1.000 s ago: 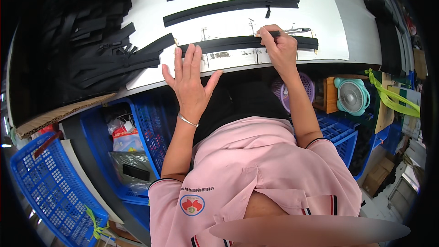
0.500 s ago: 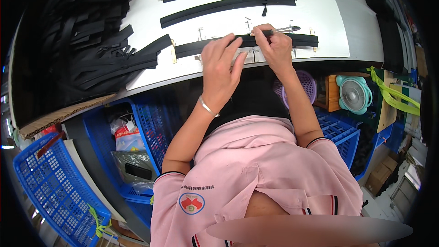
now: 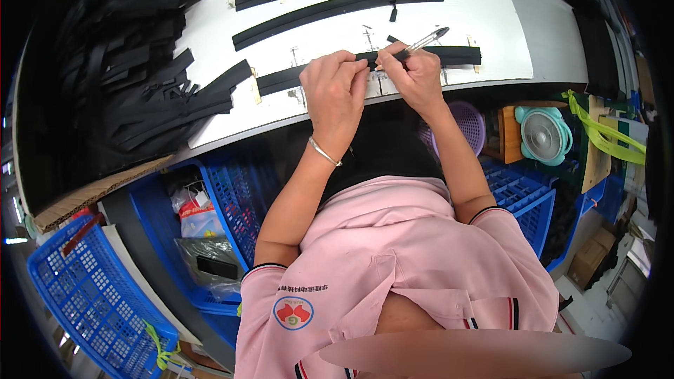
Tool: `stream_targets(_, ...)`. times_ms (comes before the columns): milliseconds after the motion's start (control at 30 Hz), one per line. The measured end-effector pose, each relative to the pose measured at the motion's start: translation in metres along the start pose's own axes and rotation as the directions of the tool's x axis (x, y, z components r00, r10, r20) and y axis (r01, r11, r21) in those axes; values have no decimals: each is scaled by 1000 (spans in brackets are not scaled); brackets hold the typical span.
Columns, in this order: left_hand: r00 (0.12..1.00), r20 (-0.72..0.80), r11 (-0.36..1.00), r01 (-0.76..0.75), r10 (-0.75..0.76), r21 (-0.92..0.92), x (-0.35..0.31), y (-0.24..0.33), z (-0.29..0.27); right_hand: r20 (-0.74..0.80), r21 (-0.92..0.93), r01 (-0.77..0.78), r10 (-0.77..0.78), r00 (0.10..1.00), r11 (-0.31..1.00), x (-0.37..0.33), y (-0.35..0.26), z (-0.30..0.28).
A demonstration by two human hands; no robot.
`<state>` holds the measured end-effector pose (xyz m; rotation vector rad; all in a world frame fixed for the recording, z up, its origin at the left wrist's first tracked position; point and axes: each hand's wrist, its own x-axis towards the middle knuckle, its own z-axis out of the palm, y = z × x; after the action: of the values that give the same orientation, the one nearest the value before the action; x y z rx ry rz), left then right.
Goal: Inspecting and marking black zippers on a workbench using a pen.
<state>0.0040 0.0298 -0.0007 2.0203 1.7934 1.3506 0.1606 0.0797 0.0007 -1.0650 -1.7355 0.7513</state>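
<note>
A long black zipper point(image 3: 460, 55) lies across the white board point(image 3: 509, 35) near its front edge. My left hand point(image 3: 335, 88) bends over the zipper's middle, thumb and fingertips pinched together on it. Just to the right, my right hand point(image 3: 419, 78) grips a clear-barrelled pen point(image 3: 423, 41) whose black end points up and away to the right. Its fingers come down onto the zipper close to the left fingertips. The pen's lower end is hidden by the fingers. Dark marks point(image 3: 295, 56) are drawn on the board around the zipper.
More black zippers point(image 3: 302, 20) lie farther back, one with a pull tab point(image 3: 393, 12). A big heap of black zippers point(image 3: 133, 63) covers the left side. Below the table edge are blue crates point(image 3: 98, 288), a purple basket point(image 3: 467, 126) and a turquoise fan point(image 3: 544, 137).
My left fingers have drawn together into a pinch on the zipper. My right hand has shifted slightly left and nearer, and the pen has tilted more upright. The view has shifted slightly.
</note>
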Motion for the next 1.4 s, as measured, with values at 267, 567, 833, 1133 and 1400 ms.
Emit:
stream_targets(267, 999, 35, 999, 1, -2, 32, 0, -1, -1, 47, -123, 94, -88, 995, 988, -3, 5, -10)
stream_targets(567, 999, 40, 999, -12, 10, 48, -2, 0, -1, -319, 128, -127, 162, 934, 984, -9, -3, -80)
stream_targets(833, 995, 101, 995, -8, -2, 104, 4, 11, 0, -211, 169, -316, 347, 914, 934, -9, 28, -93)
stream_targets(1133, 966, 152, 966, -180, 209, -185, 34, 50, 65, -264, 56, -221, 228, 937, 974, -8, 32, -84)
stream_targets(1400, 965, 148, 969, -194, 216, -150, 29, 48, 75, -243, -62, -221, 200, 949, 973, -10, 38, -83)
